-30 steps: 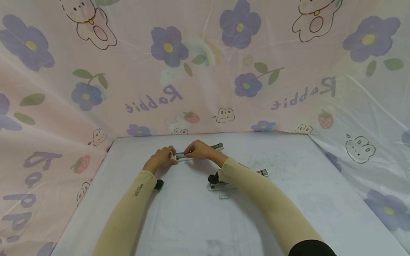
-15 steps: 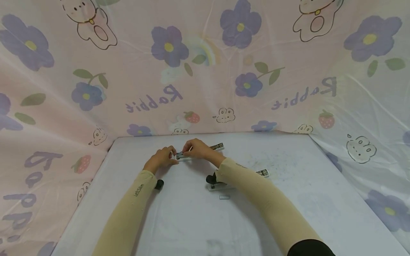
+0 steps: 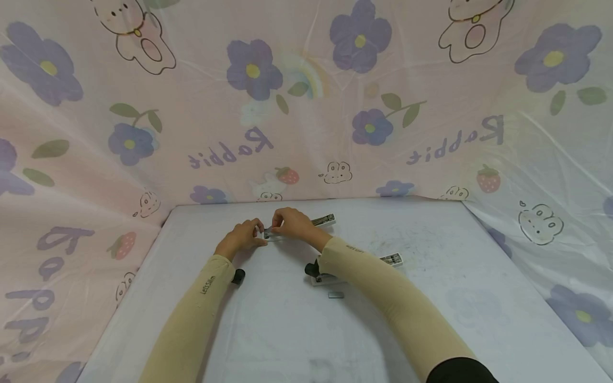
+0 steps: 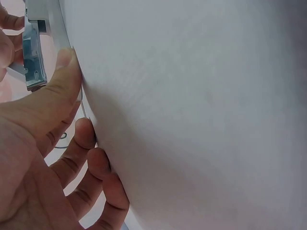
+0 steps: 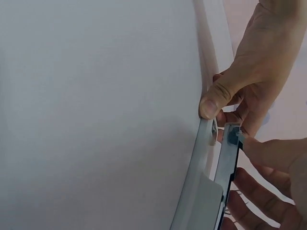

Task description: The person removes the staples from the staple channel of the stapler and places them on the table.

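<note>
A white stapler with a metal staple channel lies folded open at the table's far side; in the head view its lid [image 3: 323, 220] shows right of the hands. My left hand [image 3: 244, 235] grips the front end of its base [image 5: 196, 163], thumb [image 4: 64, 72] on one side and fingers on the other. Over the metal channel [image 5: 226, 158], my right hand [image 3: 290, 222] pinches near the front end with thumb and curled fingers. Whether a staple strip is between those fingertips is hidden. In the left wrist view the channel [image 4: 32, 57] stands beside the left thumb.
A second open stapler [image 3: 330, 280] lies nearer, partly under the right forearm, its lid [image 3: 392, 259] showing beyond the sleeve. In front of it is a small staple strip [image 3: 336, 295]. Patterned cloth [image 3: 297, 133] hangs behind the white table [image 3: 268, 330].
My right hand has shifted slightly left along the stapler's channel, toward its front end, with the forearm following. My left hand keeps its grip in place.
</note>
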Motion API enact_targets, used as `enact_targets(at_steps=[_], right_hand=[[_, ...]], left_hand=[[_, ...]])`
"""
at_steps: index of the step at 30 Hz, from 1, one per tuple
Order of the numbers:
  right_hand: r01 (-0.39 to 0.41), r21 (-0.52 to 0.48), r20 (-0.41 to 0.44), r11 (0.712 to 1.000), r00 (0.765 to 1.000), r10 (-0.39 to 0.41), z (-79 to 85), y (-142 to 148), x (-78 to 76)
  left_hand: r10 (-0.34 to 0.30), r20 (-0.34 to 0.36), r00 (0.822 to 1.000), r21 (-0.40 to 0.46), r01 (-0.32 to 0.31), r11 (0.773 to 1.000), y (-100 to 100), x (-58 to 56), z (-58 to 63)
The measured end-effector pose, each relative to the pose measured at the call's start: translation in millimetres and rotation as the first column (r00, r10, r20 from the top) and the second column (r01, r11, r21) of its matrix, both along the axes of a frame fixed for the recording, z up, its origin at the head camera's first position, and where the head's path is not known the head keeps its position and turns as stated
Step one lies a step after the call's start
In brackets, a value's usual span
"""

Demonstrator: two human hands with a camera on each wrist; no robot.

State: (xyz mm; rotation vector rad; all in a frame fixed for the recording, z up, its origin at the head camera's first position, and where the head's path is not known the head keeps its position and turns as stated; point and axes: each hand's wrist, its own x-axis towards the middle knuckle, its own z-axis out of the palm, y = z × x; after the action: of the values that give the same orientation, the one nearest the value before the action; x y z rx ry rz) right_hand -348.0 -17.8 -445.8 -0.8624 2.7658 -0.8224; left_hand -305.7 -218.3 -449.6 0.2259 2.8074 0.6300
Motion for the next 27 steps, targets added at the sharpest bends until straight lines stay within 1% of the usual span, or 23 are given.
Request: enact_targets(at_steps=[9,18,23,27], right_hand=[[0.026,0.027,-0.042,0.999,0.999,-0.025,-1.2,-5.0,1.0],[-0.010,0.094,-0.063,0.996,0.998,0.016,0.0,-7.1,1.9],[-0.017,0.079,-0.048,0.997,0.999,0.020,1.4,-4.5,2.2],[-0.025,0.040,-0.039,0.999,0.999,0.027,4.0,-1.3,1.8]], left_hand=[[0.008,-0.001,1.000,-0.002,-0.008,1.000,2.5,2.1,1.2],[0.011,0.009,1.000,0.008,-0.011,1.000,1.3,0.3,-3.6],[0.006,0.005,1.000,-0.003,-0.006,1.000,0.7,-1.8,-6.3],[0.004,-0.008,1.000,-0.014,-0.004,1.000,-0.1,-1.7,-3.8]])
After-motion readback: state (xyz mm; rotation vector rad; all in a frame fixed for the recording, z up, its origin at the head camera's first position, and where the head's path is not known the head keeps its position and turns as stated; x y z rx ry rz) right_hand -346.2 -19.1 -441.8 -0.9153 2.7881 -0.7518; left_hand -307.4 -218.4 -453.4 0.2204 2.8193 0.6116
